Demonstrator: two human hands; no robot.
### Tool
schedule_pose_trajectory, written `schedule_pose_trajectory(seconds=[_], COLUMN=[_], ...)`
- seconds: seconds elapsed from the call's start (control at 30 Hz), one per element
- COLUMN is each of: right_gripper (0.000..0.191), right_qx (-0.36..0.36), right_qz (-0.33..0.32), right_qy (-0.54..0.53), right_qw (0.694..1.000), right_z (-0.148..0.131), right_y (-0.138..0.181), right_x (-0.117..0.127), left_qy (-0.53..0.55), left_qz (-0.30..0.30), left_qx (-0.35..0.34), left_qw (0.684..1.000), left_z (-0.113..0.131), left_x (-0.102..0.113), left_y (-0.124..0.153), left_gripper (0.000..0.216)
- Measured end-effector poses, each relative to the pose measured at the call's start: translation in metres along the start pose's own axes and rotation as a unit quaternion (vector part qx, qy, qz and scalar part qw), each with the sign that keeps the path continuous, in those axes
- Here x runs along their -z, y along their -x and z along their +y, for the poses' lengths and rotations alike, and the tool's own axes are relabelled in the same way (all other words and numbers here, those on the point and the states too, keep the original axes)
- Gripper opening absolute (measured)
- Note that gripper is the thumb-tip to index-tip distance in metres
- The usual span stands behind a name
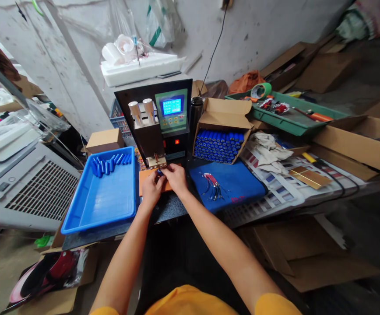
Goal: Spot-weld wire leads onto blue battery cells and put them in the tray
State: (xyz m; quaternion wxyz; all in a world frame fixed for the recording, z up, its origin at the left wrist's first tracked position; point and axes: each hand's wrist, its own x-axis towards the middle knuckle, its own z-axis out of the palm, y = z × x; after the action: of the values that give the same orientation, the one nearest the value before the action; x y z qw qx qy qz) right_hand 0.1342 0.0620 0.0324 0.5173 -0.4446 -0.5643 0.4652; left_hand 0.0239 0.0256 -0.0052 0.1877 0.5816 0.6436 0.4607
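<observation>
My left hand (151, 187) and my right hand (176, 178) meet over an orange pad (144, 180), pinching a small blue battery cell (160, 173) between their fingertips. The cell sits just under the brass electrode tips (157, 161) of a black spot welder (160, 118) with a lit blue screen. A blue plastic tray (101, 197) to the left holds several blue cells at its far end. To the right, an open cardboard box (221, 140) is packed with blue cells.
A blue mat (239, 186) carries a bundle of red wires (212, 183). Gloves (270, 151) and a brass sheet (310, 177) lie further right, with a green tray (288, 116) of tools behind. An air cooler (26, 188) stands at the left.
</observation>
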Motion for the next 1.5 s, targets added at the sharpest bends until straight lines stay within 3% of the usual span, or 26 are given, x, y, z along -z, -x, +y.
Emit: schedule_pose_trajectory(seconds=[1.0, 1.23, 1.5], right_gripper=[0.019, 0.029, 0.018], right_qx=[-0.006, 0.003, 0.031], right_qz=[-0.009, -0.01, -0.014], right_qy=[0.017, 0.051, 0.086], right_qw=[1.0, 0.999, 0.996], right_z=[0.002, 0.002, -0.008], right_y=[0.005, 0.018, 0.035], right_x=[0.0, 0.011, 0.02], left_qy=[-0.012, -0.025, -0.086], left_qz=[0.011, -0.001, 0.019], left_qx=[0.014, -0.018, -0.099], left_qw=[1.0, 1.0, 0.991], left_z=[0.009, 0.009, 0.004], left_x=[0.002, 0.003, 0.001], left_y=[0.003, 0.004, 0.011], left_gripper=[0.021, 0.022, 0.022])
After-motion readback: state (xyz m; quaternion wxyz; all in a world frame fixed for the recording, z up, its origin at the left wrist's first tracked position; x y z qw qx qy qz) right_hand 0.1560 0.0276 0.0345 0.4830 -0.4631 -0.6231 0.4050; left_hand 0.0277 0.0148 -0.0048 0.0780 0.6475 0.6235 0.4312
